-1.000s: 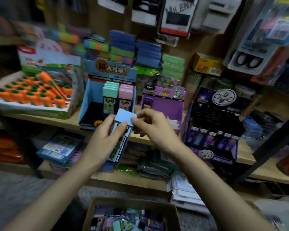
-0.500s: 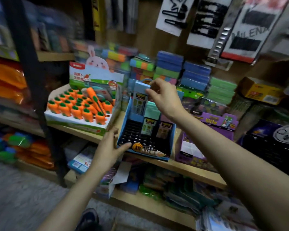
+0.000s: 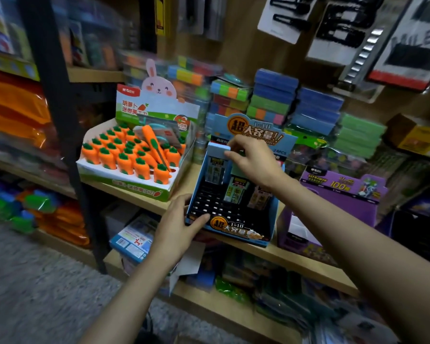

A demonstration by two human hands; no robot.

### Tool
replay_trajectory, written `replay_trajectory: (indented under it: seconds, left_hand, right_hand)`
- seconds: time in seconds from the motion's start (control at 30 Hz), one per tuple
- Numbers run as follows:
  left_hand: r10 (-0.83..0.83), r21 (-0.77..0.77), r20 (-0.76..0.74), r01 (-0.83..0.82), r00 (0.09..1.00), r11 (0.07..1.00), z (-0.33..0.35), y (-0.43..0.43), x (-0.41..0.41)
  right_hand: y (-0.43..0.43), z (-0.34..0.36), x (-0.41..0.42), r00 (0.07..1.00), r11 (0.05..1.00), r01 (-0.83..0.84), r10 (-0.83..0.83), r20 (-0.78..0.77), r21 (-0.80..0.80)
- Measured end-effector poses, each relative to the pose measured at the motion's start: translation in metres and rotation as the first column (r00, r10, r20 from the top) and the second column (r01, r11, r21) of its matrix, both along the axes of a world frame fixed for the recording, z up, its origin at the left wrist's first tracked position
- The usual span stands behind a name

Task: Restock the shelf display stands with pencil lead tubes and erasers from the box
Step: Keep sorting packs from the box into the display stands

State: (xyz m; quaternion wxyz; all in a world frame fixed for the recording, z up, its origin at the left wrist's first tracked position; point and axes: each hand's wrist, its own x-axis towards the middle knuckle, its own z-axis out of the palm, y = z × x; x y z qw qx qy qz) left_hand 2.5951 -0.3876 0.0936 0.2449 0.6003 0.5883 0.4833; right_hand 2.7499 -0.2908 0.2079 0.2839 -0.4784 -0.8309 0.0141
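A blue display stand (image 3: pixel 236 228) with a black slotted tray sits on the wooden shelf (image 3: pixel 293 254). My right hand (image 3: pixel 252 161) pinches the light-blue cap of a pencil lead tube (image 3: pixel 216 160) standing in the stand's back left slot. Two more tubes, one with a green cap (image 3: pixel 236 188), stand to its right, partly hidden by my hand. My left hand (image 3: pixel 181 227) holds the stand's front left corner, thumb along its edge. The supply box is out of view.
A carrot eraser display (image 3: pixel 134 157) stands just left of the stand. A purple display stand (image 3: pixel 338 194) is on its right. Stacks of coloured sticky notes (image 3: pixel 273 98) line the back. A black shelf post (image 3: pixel 57 115) rises at left; a lower shelf holds packets.
My view swung left and up, so the box dropped out of sight. My right hand carried the blue tube from mid-air into the stand's back left slot; my left hand let go and took the stand's corner.
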Motion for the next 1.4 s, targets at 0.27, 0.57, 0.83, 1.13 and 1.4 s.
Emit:
replay_trajectory:
  seconds: [0.27, 0.57, 0.83, 1.13, 1.4]
  left_hand:
    - [-0.018, -0.003, 0.004, 0.018, 1.000, 1.000, 0.001, -0.001, 0.000]
    - [0.040, 0.038, -0.058, -0.038, 0.998, 0.999, 0.031, -0.026, -0.017]
    - [-0.358, -0.333, -0.139, 0.297, 0.923, 0.895, 0.015, -0.077, 0.013]
    - [-0.635, -0.677, -0.174, 0.376, 0.753, 0.632, -0.141, -0.143, 0.056]
    - [-0.322, -0.816, 0.030, 0.209, 0.946, 0.539, -0.279, -0.207, 0.073]
  right_hand:
    - [0.006, 0.001, -0.010, 0.974, 0.979, 0.161, -0.179, 0.143, 0.127]
    - [-0.058, 0.011, 0.025, 0.989, 0.997, 0.069, -0.066, 0.132, -0.021]
    - [-0.187, -0.045, 0.099, 0.983, 0.946, 0.067, -0.009, 0.181, -0.319]
    - [-0.300, -0.211, 0.160, 0.965, 0.685, 0.213, -0.035, 0.261, -0.697]
    - [-0.350, -0.339, 0.173, 0.943, 0.410, 0.269, -0.297, 0.151, -0.872]
